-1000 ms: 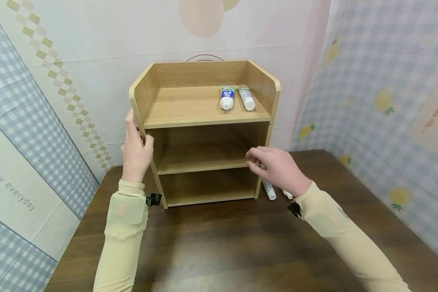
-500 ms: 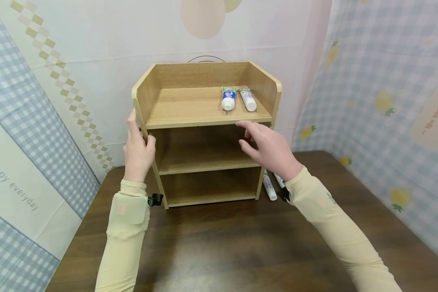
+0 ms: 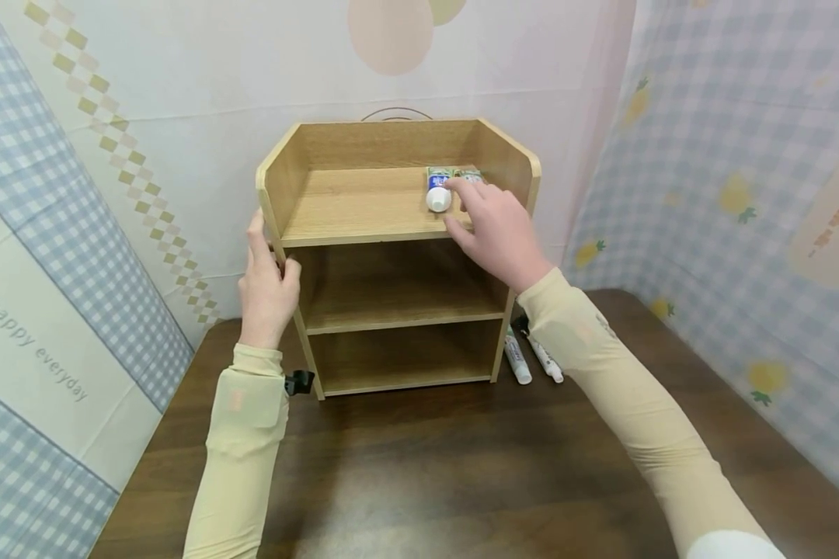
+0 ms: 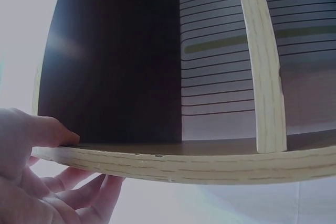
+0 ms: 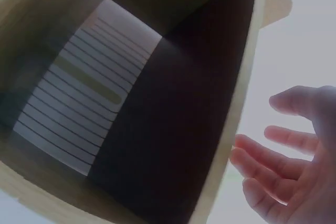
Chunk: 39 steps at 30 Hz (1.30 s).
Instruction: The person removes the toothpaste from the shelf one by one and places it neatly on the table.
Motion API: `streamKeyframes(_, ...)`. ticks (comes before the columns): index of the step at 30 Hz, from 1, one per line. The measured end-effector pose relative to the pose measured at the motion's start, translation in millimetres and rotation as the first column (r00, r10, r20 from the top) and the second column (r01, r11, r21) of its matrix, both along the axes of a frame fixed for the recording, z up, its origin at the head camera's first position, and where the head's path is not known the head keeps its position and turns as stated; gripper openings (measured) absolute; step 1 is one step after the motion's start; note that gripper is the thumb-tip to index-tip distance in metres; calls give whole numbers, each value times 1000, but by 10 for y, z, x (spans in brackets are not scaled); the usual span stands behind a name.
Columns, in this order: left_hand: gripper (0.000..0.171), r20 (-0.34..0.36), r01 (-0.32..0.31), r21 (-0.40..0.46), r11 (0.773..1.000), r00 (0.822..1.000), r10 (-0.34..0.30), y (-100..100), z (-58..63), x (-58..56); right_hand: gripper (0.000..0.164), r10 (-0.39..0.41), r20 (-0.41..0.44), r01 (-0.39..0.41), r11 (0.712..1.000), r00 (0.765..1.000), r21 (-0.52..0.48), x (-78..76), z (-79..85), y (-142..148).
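My left hand (image 3: 267, 299) grips the left side panel of a small wooden shelf unit (image 3: 363, 206). In the left wrist view, its thumb lies inside the panel's edge and the fingers outside. Over the right part of the top board hangs my right hand (image 3: 498, 237), fingers apart and loosely bent, holding nothing. Its index fingertip overlaps a blue-and-white squeeze tube (image 3: 438, 199) with a white cap in the head view. A second, paler tube (image 3: 471, 176) lies just to the right, mostly hidden behind that hand.
Two more white tubes (image 3: 517, 361) lie on the dark wooden table (image 3: 419, 473), against the unit's right side. Two lower compartments open toward me below the top board. Patterned cloth (image 3: 210, 70) hangs behind and at both sides.
My right hand has risen from beside the middle shelf to the tubes on the top board, its fingers spreading. The left hand keeps its hold on the panel.
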<state>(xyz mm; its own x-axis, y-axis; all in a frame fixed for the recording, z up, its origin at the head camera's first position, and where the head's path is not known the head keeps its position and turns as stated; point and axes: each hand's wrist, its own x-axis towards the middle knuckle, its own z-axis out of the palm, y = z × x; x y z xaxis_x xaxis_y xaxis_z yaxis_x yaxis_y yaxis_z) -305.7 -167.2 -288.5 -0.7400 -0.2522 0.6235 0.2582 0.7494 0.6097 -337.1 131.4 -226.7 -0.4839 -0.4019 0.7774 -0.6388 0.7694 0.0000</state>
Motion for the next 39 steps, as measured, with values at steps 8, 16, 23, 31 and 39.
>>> streamKeyframes(8,72,-20,16,-1,1000,1000,-16,-7,2,-7,34,-54,48,52,997,997,49,-178,102,-76)
streamKeyframes(16,71,-6,7,-7,1000,1000,-7,-22,17,-10,43,-187,131,165,973,974,159,-286,186,-188)
streamKeyframes(23,71,-9,15,-2,1000,1000,-15,-31,-4,-9,51,-292,196,244,941,936,236,-356,229,-302)
streamKeyframes(31,71,-26,14,-6,1000,1000,-14,-41,-11,-1,47,-355,246,292,921,902,258,-387,273,-401)
streamKeyframes(39,70,-34,12,-13,1000,999,-12,-25,2,6,35,-337,215,292,932,917,213,-376,230,-379)
